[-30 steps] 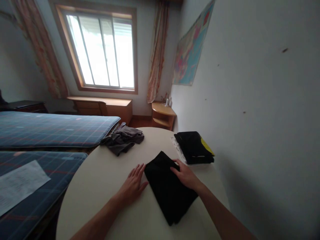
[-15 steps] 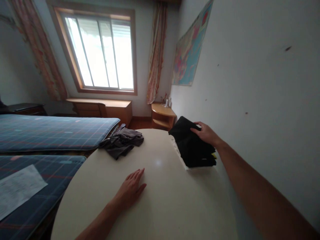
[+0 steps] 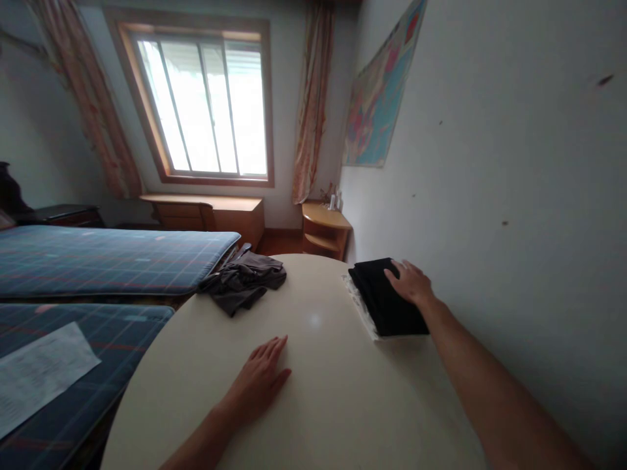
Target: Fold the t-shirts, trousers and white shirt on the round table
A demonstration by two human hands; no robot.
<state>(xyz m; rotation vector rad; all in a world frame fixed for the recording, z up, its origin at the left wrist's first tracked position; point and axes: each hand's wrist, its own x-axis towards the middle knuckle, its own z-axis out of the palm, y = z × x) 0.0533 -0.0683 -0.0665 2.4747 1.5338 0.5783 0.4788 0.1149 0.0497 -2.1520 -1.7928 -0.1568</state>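
Note:
A folded black garment lies flat on top of a white folded layer at the right side of the round table. Over its far right part rests my right hand, open, with its fingers spread on the black cloth. My left hand lies open and palm down on the bare tabletop, apart from any cloth. Beyond it, at the table's far left edge, sits a crumpled dark grey garment.
The cream round table stands close to the white wall on the right. At left are two plaid mattresses, the nearer one bearing a printed paper sheet. A wooden corner shelf stands behind the table.
The black garment's raised far part has come down flat onto the stack. My right hand has let go of its edge and opened on top. My left hand stays on the table.

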